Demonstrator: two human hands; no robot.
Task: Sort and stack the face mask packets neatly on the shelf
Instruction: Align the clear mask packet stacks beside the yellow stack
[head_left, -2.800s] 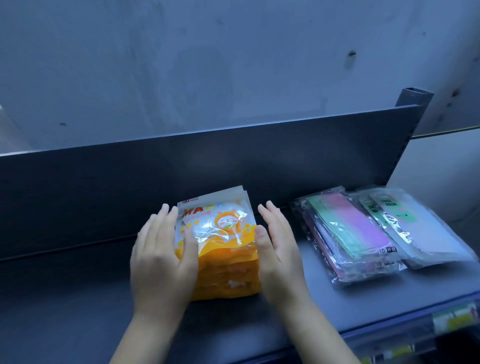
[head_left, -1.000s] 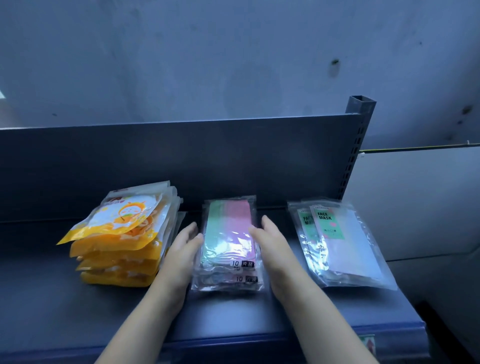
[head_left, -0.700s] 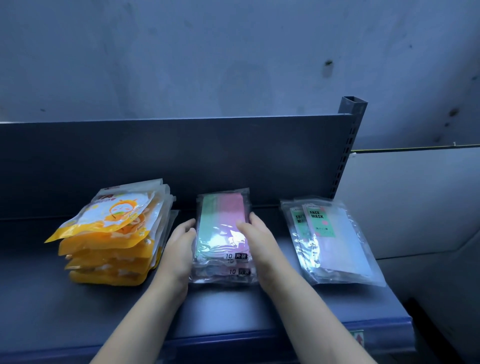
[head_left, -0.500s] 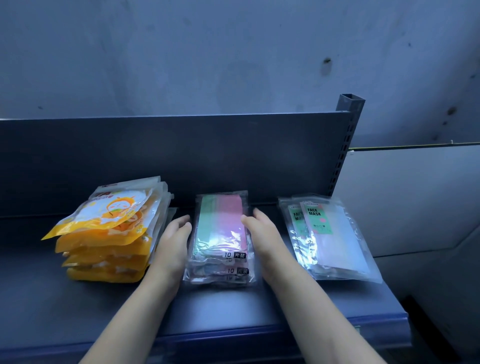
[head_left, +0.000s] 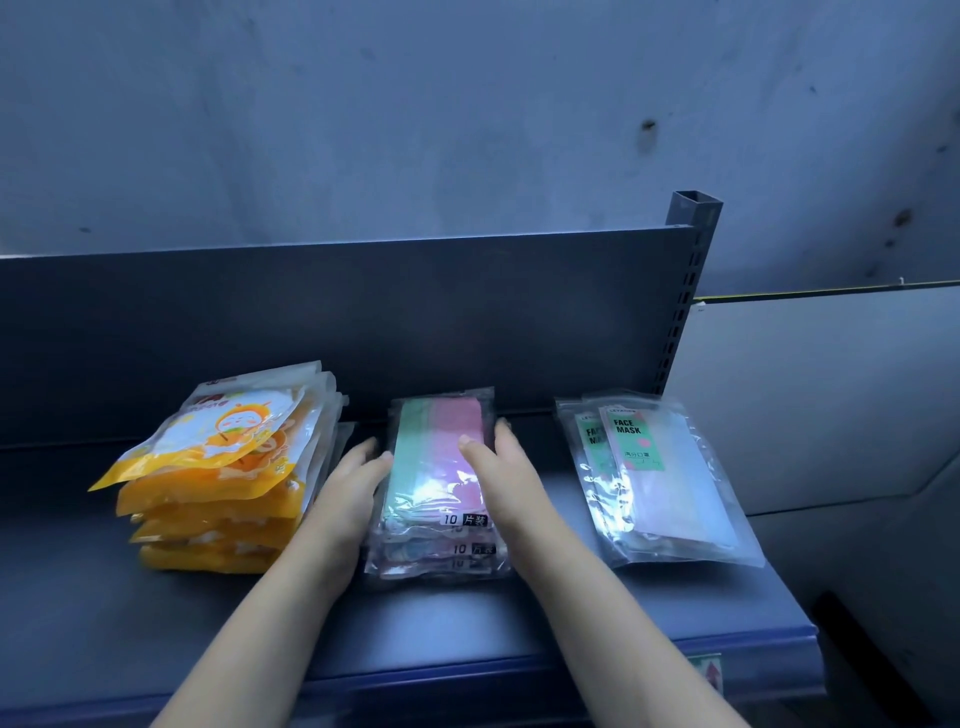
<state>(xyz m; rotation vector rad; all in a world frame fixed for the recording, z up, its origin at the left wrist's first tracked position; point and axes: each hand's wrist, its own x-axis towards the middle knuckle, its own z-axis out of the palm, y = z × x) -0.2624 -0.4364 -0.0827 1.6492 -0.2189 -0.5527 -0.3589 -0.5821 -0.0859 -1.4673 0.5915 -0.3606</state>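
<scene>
- Our left hand (head_left: 347, 488) and right hand (head_left: 501, 475), fingers extended, press flat against the two sides of the middle stack of green-and-pink mask packets (head_left: 439, 488); neither grip curls closed.
- We see the orange packet stack (head_left: 218, 478) left, the clear "FACE MASK" packets (head_left: 660, 478) right.
- All rest on a dark grey shelf (head_left: 467, 623) before a bare grey wall (head_left: 415, 114).

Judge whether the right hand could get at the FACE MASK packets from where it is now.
Probably yes. The right hand rests on the middle stack, and only bare shelf separates it from the FACE MASK packets.
</scene>
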